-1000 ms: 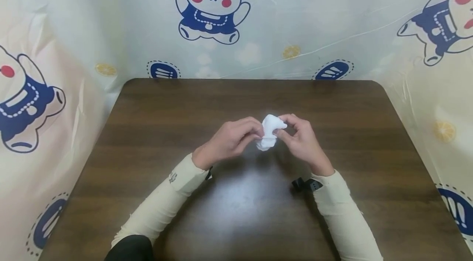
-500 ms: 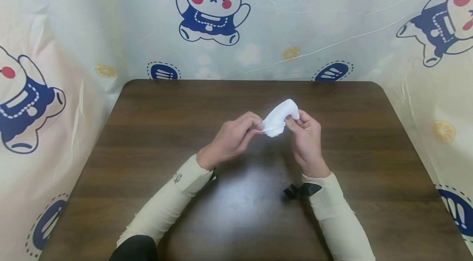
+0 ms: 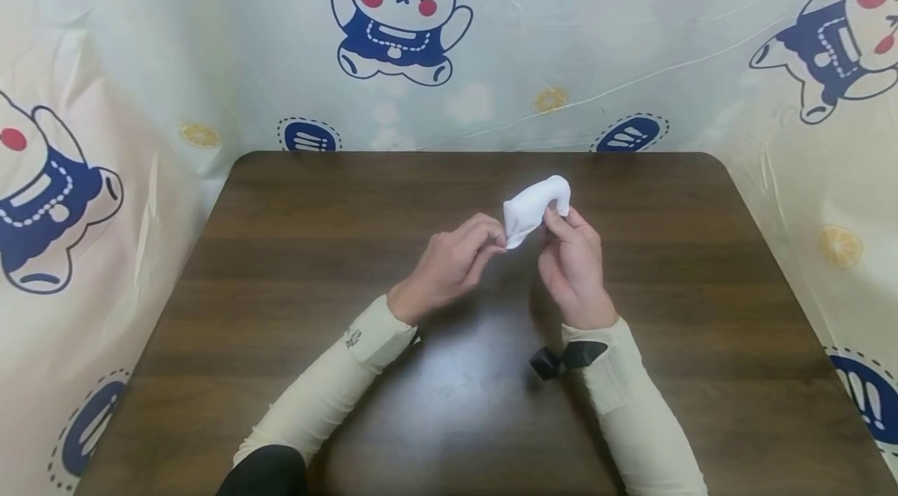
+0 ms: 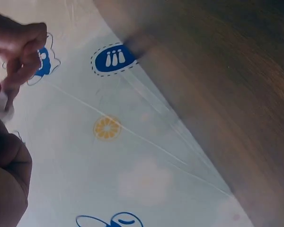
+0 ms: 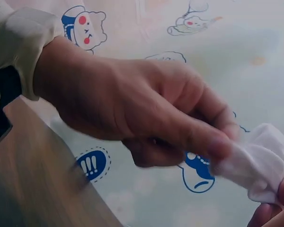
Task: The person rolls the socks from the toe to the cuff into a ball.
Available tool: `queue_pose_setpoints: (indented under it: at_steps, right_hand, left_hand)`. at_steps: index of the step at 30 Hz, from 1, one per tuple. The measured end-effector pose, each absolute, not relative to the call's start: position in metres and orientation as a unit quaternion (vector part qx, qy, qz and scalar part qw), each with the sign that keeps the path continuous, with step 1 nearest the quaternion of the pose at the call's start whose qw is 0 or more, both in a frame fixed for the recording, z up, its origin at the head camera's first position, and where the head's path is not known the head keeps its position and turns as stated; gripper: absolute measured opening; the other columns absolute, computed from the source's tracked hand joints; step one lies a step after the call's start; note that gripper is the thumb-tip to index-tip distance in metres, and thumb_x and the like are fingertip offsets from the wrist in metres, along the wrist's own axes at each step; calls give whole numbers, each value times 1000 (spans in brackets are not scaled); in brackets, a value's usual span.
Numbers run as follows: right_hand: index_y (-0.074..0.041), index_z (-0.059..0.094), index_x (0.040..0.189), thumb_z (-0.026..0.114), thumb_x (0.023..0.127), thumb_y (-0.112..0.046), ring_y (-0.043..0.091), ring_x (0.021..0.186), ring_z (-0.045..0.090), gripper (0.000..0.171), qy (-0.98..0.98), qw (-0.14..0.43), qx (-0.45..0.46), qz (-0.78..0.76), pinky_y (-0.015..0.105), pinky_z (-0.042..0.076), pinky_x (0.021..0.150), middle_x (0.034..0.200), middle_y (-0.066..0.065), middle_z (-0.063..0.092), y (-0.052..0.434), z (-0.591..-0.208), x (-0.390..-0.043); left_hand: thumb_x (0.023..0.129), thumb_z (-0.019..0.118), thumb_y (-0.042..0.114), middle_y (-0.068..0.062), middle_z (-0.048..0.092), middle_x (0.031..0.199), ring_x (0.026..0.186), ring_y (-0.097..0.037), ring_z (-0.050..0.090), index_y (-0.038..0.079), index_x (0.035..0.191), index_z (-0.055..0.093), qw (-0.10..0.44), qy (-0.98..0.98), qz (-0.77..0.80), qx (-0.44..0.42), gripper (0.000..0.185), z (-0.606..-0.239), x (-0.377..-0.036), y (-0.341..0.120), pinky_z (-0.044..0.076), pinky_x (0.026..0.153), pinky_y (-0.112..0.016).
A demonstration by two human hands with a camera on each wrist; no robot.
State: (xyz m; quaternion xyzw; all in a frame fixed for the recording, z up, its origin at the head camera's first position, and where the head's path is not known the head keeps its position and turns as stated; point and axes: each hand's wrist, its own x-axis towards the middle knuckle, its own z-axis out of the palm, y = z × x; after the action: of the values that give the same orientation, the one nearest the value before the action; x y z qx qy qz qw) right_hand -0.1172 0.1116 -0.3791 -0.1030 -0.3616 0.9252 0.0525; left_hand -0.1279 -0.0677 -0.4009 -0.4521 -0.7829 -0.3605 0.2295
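Here we see both hands raised above the middle of a dark wooden table point(image 3: 295, 262), working a small white sock point(image 3: 535, 206) between them. Our left hand point(image 3: 452, 266) has its fingers curled in, and the thumb and fingertips pinch the lower, near end of the sock. Our right hand point(image 3: 575, 266) stands more upright, palm turned toward the left hand, with its thumb and fingers closed on the sock's upper part, so that the fabric arches up and over the fingertips toward the far side of the table. The sock is held clear of the tabletop, between the two hands and slightly beyond them.

In the right wrist view we see the left hand point(image 5: 142, 118) from the side, its thumb and forefinger pressed onto the white cloth point(image 5: 260, 163), with a fingertip of the right hand just showing at the bottom corner. The left wrist view is blurred; we make out curled fingers point(image 4: 23, 45) at its left edge and only a sliver of white beside them.

Both forearms wear cream sleeves point(image 3: 330, 387), and a black strap point(image 3: 561, 359) sits at the right wrist. A cartoon bear curtain point(image 3: 400, 12) hangs round the table on three sides.
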Motion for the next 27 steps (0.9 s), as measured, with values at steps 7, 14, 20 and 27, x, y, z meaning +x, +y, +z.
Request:
queue_pose_setpoints:
  at_steps: [7, 14, 20, 27]
  right_hand:
    - [-4, 75, 99, 60, 98, 1, 22, 103, 55, 16, -409, 56, -76, 908, 29, 43, 93, 107, 9, 65, 103, -379, -117]
    - [-2, 73, 104, 72, 91, -1, 22, 92, 69, 13, -540, 71, -33, 838, 30, 54, 81, 101, 9, 74, 124, -376, -116]
    - [0, 73, 108, 79, 88, -9, 23, 88, 71, 23, -664, -2, 42, 746, 32, 57, 77, 99, 9, 75, 129, -379, -113]
    - [4, 70, 116, 65, 97, -7, 30, 98, 67, 23, -654, -48, 133, 743, 39, 53, 89, 109, 12, 73, 135, -381, -111]
  left_hand:
    - [89, 76, 5, -7, 68, 95, 68, -12, 55, 1, 95, 69, 265, -765, -418, -411, 9, -401, -126, -63, 46, 59, -22]
    - [86, 72, 1, -6, 71, 87, 53, -14, 49, 2, 96, 72, 267, -740, -520, -333, 10, -386, -133, -81, 40, 49, -27]
    - [88, 79, 21, 0, 71, 108, 81, -15, 63, 9, 121, 70, 42, -777, -570, -265, 37, -368, -132, -87, 53, 68, -33]
    - [86, 81, 21, -1, 72, 100, 84, -16, 67, 5, 115, 73, -47, -804, -552, -217, 34, -361, -131, -87, 57, 74, -36]
